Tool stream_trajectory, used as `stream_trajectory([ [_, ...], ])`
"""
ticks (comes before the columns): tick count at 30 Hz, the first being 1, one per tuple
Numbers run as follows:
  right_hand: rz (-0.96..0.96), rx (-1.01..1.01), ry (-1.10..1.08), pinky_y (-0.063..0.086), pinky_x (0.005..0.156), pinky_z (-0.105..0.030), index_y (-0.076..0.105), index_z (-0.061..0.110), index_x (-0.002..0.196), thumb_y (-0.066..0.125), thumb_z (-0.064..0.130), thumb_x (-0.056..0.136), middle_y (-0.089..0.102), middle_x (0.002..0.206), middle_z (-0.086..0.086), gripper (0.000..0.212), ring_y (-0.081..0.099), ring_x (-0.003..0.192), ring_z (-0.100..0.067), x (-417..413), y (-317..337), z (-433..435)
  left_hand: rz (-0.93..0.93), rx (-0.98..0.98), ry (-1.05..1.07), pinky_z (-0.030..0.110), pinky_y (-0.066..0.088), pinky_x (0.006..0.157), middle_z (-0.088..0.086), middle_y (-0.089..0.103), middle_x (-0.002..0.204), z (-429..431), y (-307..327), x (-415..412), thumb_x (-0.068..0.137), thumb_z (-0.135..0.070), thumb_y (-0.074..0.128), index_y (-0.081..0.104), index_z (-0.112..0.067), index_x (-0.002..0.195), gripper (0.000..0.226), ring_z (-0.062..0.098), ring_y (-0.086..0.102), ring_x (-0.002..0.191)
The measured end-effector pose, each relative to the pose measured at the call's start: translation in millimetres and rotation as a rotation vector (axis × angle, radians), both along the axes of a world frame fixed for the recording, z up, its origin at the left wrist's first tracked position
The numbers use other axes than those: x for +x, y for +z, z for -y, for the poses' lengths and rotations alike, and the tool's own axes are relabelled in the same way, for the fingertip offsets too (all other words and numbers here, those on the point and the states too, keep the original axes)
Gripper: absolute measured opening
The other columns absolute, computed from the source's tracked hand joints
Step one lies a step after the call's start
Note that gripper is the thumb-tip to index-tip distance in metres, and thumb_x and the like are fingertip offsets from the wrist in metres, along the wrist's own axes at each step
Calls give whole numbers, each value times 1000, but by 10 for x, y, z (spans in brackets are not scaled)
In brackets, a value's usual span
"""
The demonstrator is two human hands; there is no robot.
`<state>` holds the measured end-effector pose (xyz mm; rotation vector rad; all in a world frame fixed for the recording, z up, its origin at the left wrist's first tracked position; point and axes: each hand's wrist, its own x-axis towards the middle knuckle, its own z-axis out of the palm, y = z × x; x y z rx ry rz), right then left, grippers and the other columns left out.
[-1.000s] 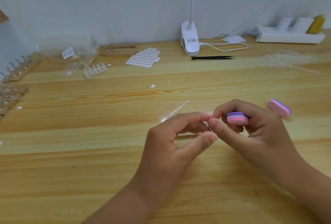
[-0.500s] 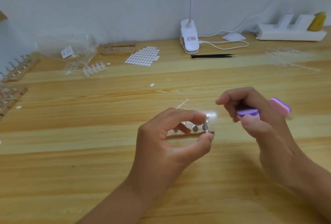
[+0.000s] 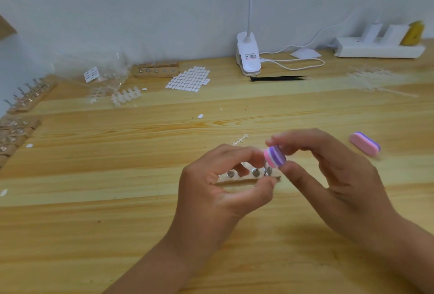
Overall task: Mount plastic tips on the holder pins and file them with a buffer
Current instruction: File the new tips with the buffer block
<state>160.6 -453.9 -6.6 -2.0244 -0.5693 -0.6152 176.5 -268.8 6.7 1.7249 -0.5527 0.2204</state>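
A small wooden holder [image 3: 246, 179] with metal pins lies on the table in the middle. My left hand [image 3: 220, 183] curls over it, with forefinger and thumb pinching the pin at its right end [image 3: 267, 171]. My right hand [image 3: 328, 171] pinches a pink and purple buffer block [image 3: 274, 156] between thumb and forefinger, right above that pin. The plastic tip itself is too small and blurred to make out.
A second pink buffer [image 3: 365, 144] lies to the right. An empty tip sprue [image 3: 240, 139] lies behind the hands. Farther back are a sticker sheet [image 3: 189, 78], loose tips [image 3: 125, 97], more wooden holders [image 3: 30, 98], a clip lamp [image 3: 248, 59], black tweezers [image 3: 279, 78] and a power strip [image 3: 378, 47].
My right hand drew away to the right with the buffer, then came back left over the end pin. The left hand stays on the holder.
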Motion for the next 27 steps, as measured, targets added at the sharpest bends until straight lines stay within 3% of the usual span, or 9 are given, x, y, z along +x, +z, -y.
stream_trajectory([
  [3,86,-104,-68,37,86,-1,63,15,117,64,12,93,67,112,11,24,61,109,5,21,3,20,-6,-12,0,21,50,74,-11,71,86,0,2,-9,71,-24,75,75,-30,92,22,16,65,79],
  [7,105,-103,-156,35,79,4,67,6,110,71,4,89,67,104,8,22,55,95,17,43,0,45,-55,-24,1,26,52,76,-8,72,89,-15,-3,-9,71,-29,75,74,-30,91,20,18,65,80],
  [12,243,-151,-123,38,97,-7,62,12,115,63,11,93,66,113,4,22,60,110,2,-1,-1,-24,-29,4,-17,25,51,77,-9,72,93,-9,5,-1,74,-28,75,74,-34,97,24,20,65,83],
  [18,217,-114,-171,37,94,-5,62,13,116,63,10,93,66,112,5,23,58,109,7,11,-2,-14,-41,-9,-28,24,51,77,-10,71,92,-5,0,18,73,-27,75,74,-32,96,23,19,65,82],
  [20,243,-118,-127,39,99,-10,61,13,117,61,10,94,65,115,4,23,60,112,0,2,-23,-26,-20,-8,-44,23,50,77,-11,71,92,-8,3,4,74,-26,75,74,-33,97,24,19,65,83],
  [24,91,-81,-141,42,91,-10,62,18,115,67,4,93,67,108,10,27,63,106,-3,52,-47,43,-55,-54,-48,22,49,77,-8,71,90,-30,-13,13,72,-25,76,74,-27,91,19,19,65,81],
  [27,-119,245,6,54,89,-23,61,25,120,66,14,94,71,105,9,29,69,104,-14,18,-3,-6,-65,-55,-52,23,50,78,-8,71,90,-23,-12,22,72,-26,75,73,-26,91,19,18,65,81],
])
